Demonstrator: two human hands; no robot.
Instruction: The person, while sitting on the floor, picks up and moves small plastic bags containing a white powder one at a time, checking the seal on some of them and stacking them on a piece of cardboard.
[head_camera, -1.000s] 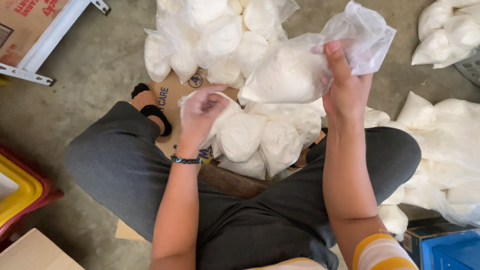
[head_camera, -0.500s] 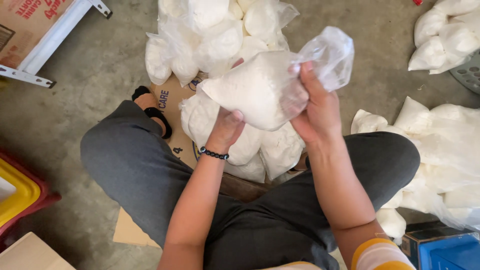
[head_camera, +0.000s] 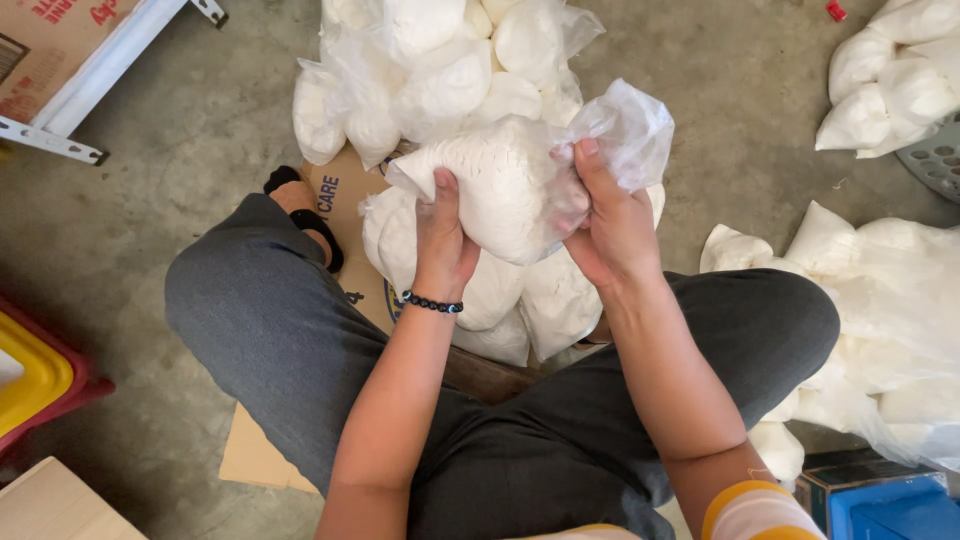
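Note:
Both hands hold one clear plastic bag of white powder (head_camera: 500, 180) above my lap. My left hand (head_camera: 445, 245), with a black bead bracelet on its wrist, grips the bag's lower left side. My right hand (head_camera: 610, 225) clasps the bag's right side where the loose plastic top (head_camera: 630, 125) bunches up. Under the held bag lie several more filled white bags (head_camera: 490, 300) between my knees, on a flattened piece of cardboard (head_camera: 340, 210).
A heap of filled bags (head_camera: 430, 70) lies on the concrete floor ahead; more bags (head_camera: 880, 300) are at the right and far right top (head_camera: 890, 80). A red and yellow crate (head_camera: 35, 375) is at left, a blue box (head_camera: 885, 505) bottom right, a cardboard box on a white frame (head_camera: 70, 50) top left.
The bag has come down from my raised right hand to in front of me. My left hand has come up from the pile and taken hold of the bag's underside.

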